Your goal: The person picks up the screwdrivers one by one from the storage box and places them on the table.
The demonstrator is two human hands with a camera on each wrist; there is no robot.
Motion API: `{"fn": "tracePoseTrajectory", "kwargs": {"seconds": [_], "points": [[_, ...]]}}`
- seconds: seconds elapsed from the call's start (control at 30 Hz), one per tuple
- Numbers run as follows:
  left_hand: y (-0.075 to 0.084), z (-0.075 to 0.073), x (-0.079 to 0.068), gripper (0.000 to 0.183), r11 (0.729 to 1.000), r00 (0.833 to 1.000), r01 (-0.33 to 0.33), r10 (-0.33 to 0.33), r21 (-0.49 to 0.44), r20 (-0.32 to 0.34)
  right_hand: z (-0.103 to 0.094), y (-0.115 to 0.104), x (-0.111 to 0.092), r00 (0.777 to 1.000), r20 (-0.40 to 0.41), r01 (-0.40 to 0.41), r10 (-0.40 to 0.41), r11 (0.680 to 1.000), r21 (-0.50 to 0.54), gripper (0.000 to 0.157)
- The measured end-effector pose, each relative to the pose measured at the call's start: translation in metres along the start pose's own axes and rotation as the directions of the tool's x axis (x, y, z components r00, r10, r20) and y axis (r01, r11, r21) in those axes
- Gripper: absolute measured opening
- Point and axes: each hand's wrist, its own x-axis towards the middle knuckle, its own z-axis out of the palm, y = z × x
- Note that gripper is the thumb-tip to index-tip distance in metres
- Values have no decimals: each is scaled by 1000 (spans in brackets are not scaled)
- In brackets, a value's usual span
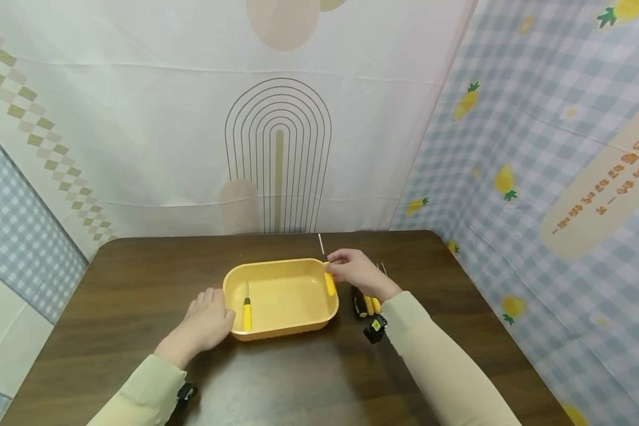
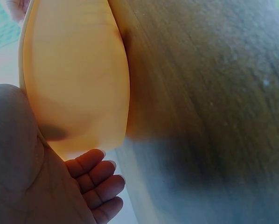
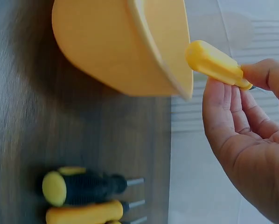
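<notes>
A yellow plastic basin point(image 1: 287, 331) stands on the table. Its left end is held by my left hand point(image 1: 206, 319), with the thumb at the rim and the fingers by the outer wall. My right hand point(image 1: 359, 272) pinches a screwdriver point(image 3: 216, 63) near the front of its yellow handle, above the basin's right end. In the head view its shaft points up and away. Another screwdriver point(image 1: 247, 313) with a yellow handle lies inside the basin, near the left wall.
To the right of the basin several screwdrivers lie side by side on the dark wooden table point(image 1: 154, 266). Among them are a thick black-and-yellow screwdriver point(image 3: 86, 187) and a slimmer yellow screwdriver point(image 3: 83, 213). A patterned cloth point(image 1: 165, 148) hangs behind the table.
</notes>
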Motion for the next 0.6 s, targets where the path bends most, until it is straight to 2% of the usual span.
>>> {"fn": "tracePoseTrajectory", "kwargs": {"seconds": [0.17, 0.6], "points": [[0, 1, 1, 23, 1000, 1000, -2, 2, 2, -6, -19, 6, -6, 999, -32, -15, 14, 999, -40, 44], [-1, 2, 2, 25, 1000, 1000, 4, -4, 2, -5, -58, 25, -16, 992, -110, -65, 57, 996, -69, 41]]}}
